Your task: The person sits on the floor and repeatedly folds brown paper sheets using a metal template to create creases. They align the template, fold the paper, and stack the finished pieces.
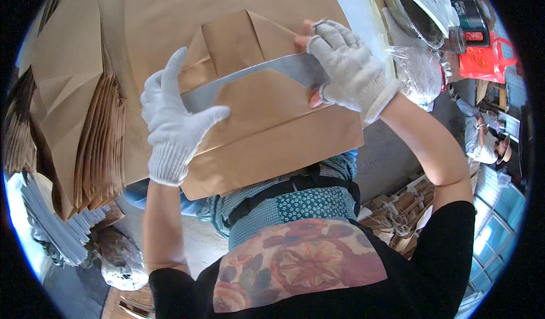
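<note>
A brown paper bag (272, 143) lies across the front of the worktable, its end folded into flaps. A smooth grey strip (267, 67) shows between the near flap and the folded far flap (230, 41). My left hand (173, 117), in a white knit glove, rests at the bag's left side, thumb stretched over the near flap and fingers extended. At the right end, my right hand (349, 66) wears a similar glove with bare thumb and finger tips. Its thumb touches the near flap, while its fingers spread toward the far flap.
Stacked folded brown paper bags (85, 120) stand at the left, above grey sheets (62, 222). At the right are a round container (411, 12), a dark mug (470, 18), clear plastic (417, 72) and a red bag (482, 58). Another person (482, 137) is farther off.
</note>
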The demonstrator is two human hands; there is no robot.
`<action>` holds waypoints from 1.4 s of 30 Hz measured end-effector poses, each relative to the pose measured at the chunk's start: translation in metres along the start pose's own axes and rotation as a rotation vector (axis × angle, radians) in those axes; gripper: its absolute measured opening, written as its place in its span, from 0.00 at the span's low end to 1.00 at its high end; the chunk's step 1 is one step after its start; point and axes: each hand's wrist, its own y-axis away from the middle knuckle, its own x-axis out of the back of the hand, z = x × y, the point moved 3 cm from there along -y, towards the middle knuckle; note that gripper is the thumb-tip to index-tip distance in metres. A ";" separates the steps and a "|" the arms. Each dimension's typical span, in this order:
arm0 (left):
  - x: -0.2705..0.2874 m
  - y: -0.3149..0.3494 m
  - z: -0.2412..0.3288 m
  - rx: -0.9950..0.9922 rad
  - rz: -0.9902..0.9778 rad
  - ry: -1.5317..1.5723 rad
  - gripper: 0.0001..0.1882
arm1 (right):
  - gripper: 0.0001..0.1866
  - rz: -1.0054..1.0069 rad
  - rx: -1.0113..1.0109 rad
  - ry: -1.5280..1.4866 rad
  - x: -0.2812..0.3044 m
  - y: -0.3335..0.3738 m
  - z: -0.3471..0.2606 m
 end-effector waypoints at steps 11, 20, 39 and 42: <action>-0.021 -0.001 -0.007 -0.089 -0.147 0.204 0.16 | 0.54 0.005 -0.085 -0.181 -0.020 0.014 0.015; -0.008 0.019 0.018 -0.285 -0.328 0.205 0.18 | 0.32 0.152 0.024 -0.071 -0.032 0.038 0.003; -0.042 0.017 0.034 -0.468 0.152 -0.155 0.24 | 0.22 0.423 0.020 -0.254 -0.045 -0.039 -0.078; -0.031 0.020 0.015 -0.432 0.080 -0.087 0.24 | 0.22 0.360 0.122 -0.185 -0.035 -0.029 -0.068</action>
